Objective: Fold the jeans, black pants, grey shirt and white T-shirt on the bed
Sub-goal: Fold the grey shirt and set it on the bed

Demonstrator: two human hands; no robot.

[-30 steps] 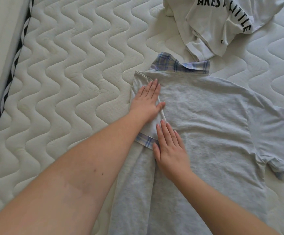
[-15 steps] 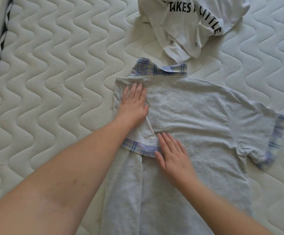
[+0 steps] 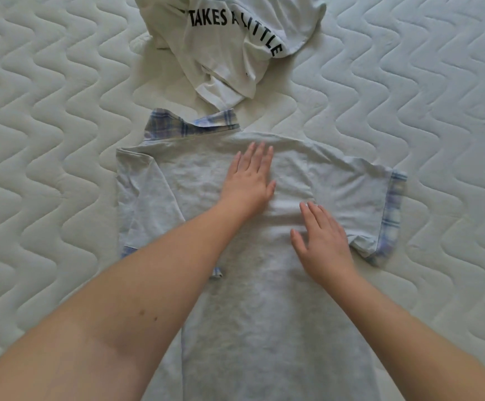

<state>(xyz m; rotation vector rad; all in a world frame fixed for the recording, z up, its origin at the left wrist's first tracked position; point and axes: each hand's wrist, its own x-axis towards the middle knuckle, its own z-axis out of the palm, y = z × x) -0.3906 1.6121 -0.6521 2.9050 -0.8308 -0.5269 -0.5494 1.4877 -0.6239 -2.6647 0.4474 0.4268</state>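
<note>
Grey shirt (image 3: 264, 299): soft heathered jersey knit, matt, slightly wrinkled around the chest. Its collar (image 3: 189, 125) at 12 o'clock and sleeve cuff (image 3: 392, 215) at 3 o'clock are thin woven plaid cloth in blue and white, flatter in texture than the knit. White T-shirt (image 3: 229, 53) at 12 o'clock: smooth matt cotton-like knit, crumpled, with flat black printed lettering. Mattress (image 3: 47, 140): off-white quilted fabric, stitched wavy channels, padded, faint sheen.
</note>
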